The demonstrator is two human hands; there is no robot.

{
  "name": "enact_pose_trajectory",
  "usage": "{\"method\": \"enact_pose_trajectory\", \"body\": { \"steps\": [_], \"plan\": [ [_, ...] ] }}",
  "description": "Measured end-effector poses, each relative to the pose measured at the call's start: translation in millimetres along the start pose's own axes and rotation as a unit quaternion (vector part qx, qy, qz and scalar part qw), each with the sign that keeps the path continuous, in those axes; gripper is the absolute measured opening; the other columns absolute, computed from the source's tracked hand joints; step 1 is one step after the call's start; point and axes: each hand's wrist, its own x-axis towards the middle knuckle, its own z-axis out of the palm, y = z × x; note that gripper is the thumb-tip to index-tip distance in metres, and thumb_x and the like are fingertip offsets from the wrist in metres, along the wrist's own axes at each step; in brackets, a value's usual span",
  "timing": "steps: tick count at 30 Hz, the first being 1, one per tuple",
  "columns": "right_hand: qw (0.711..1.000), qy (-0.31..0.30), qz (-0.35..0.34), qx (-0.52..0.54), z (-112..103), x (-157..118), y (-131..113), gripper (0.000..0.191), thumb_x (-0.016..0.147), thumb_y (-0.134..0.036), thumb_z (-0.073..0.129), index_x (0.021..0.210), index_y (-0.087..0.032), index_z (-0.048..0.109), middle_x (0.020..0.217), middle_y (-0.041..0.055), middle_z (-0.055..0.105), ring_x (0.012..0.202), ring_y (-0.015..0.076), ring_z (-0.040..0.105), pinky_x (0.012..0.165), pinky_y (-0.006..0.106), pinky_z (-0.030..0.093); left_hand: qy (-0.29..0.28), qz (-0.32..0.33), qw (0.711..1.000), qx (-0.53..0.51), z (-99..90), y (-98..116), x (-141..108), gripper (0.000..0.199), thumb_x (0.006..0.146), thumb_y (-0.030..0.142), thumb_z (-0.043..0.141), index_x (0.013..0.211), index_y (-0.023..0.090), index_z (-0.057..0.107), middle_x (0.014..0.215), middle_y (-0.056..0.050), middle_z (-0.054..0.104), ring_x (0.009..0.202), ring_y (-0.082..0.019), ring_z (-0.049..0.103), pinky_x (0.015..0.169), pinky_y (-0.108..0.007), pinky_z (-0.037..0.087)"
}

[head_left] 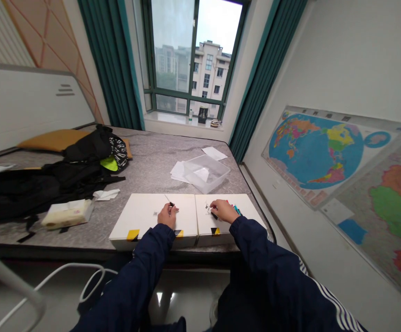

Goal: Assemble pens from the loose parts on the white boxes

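Observation:
My left hand (pixel 168 215) is closed over the left white box (pixel 141 214), its fingertips pinching a small black piece (pixel 171 204) with a thin pale rod beside it. Over the right white box (pixel 250 203), my right hand (pixel 224 210) has its fingers bent together at a small dark piece (pixel 214 215). Whether that piece is gripped or only touched is hard to make out. Several tiny dark parts (pixel 207 207) lie just left of those fingers. Partly behind the right hand are teal pen-like sticks (pixel 237 210) and a bit of red.
Beyond the boxes lies a clear plastic bin (pixel 209 174) with white papers (pixel 177 171) near it. A tissue pack (pixel 68 214), a crumpled tissue (pixel 106 194) and a black backpack (pixel 79 173) occupy the left of the mattress (pixel 152 147). A white tube (pixel 13 272) rises at lower left.

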Motion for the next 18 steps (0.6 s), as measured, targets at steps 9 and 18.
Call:
{"method": "enact_pose_trajectory", "body": {
  "steps": [9,18],
  "plan": [
    [0.997,-0.023,-0.003,-0.077,12,29,-9,0.027,0.078,-0.005,0.058,0.094,-0.02,0.074,0.097,0.0121,0.071,0.093,0.0234,0.063,0.08,0.028,0.041,-0.032,0.001,0.999,0.016,1.1,-1,1,0.017,0.083,0.028,0.05,0.096,0.022,0.06,0.079,-0.001,0.075,0.077,-0.019,0.07,0.067,-0.028,0.048],
    [0.995,-0.047,-0.002,-0.088,20,33,1,0.018,0.077,-0.013,0.063,0.086,-0.021,0.076,0.092,0.0111,0.072,0.088,0.0232,0.065,0.076,0.027,0.042,-0.041,0.03,0.998,0.044,-1.0,2,-1,0.016,0.084,0.027,0.052,0.096,0.022,0.06,0.079,-0.002,0.075,0.079,-0.019,0.069,0.071,-0.029,0.048]
  ]
}}
